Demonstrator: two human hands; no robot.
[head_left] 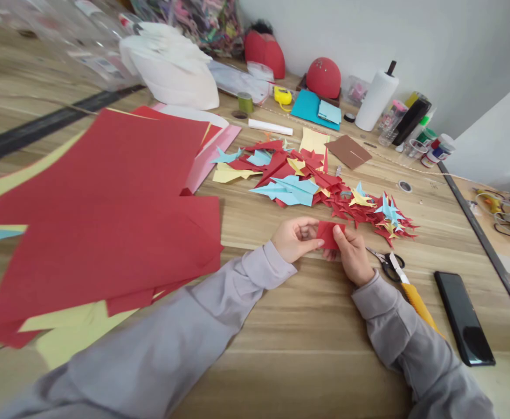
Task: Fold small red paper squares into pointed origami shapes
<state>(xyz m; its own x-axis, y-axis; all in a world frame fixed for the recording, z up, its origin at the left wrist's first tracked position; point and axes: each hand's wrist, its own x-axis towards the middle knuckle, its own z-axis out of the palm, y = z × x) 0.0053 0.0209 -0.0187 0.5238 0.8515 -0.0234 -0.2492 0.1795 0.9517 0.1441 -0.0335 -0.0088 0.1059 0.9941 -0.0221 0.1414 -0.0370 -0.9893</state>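
A small red square of paper (330, 235) is held between my two hands, above the wooden table. My left hand (296, 240) pinches its left edge between thumb and fingers. On the right side, my right hand (353, 251) grips it with the thumb on top and the fingers behind. Just beyond the hands lies a long heap of folded paper pieces (276, 169), mostly red with some blue and yellow; several look like paper planes and small birds. Black-handled scissors (390, 266) and a yellow utility knife (416, 299) rest beside my right forearm.
Large red sheets (119, 169) over yellow ones cover the left side. A black phone (464, 317) lies at the right. Toward the wall stand a white paper roll (377, 99), several bottles, a yellow tape measure (282, 95), blue paper (310, 109) and a brown square (348, 151).
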